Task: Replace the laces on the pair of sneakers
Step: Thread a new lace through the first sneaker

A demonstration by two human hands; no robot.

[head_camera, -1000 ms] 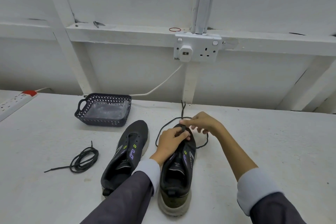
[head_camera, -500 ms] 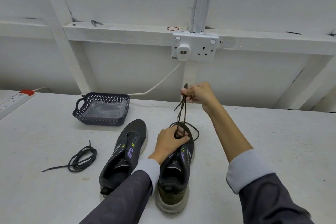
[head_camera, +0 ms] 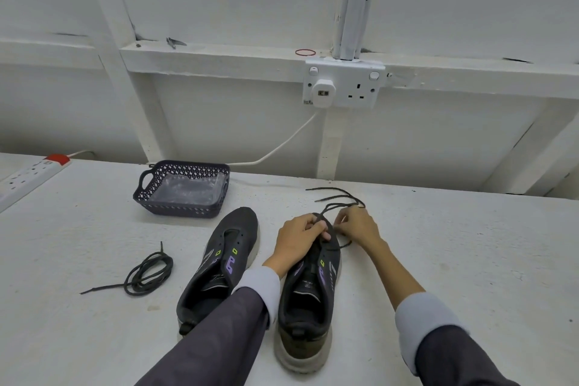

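Tabletop (head_camera: pixel 454 244), white, wall along the far edge. 2 dark sneakers stand side by side mid-table toward the near edge, toes pointing at the far edge.

Sneaker (head_camera: pixel 313 298) being laced: both hands are at its toe end. The left hand (head_camera: pixel 299 238) lies over the front of the lacing area with its fingers curled, pinching the black lace (head_camera: pixel 335 197) against the upper. The right hand (head_camera: pixel 357 226), just beside the toe on the right, has curled fingers pinching the same lace. From the hands the lace loops out toward the far edge, where its 2 free ends lie flat on the table. 1 more loop lies against the sneaker's right side.

Second sneaker (head_camera: pixel 232 229): to the left, almost touching the first, its eyelets bare.

Spare lace (head_camera: pixel 147 273): coiled loosely left of the second sneaker, 1 end trailing toward the near-left corner.

Basket (head_camera: pixel 175 208): dark, perforated, clear plastic inside, near the far edge beyond the second sneaker. Power strip (head_camera: pixel 28 174) at the far-left corner. Wall socket (head_camera: pixel 343 84) above the table, 1 plug in.
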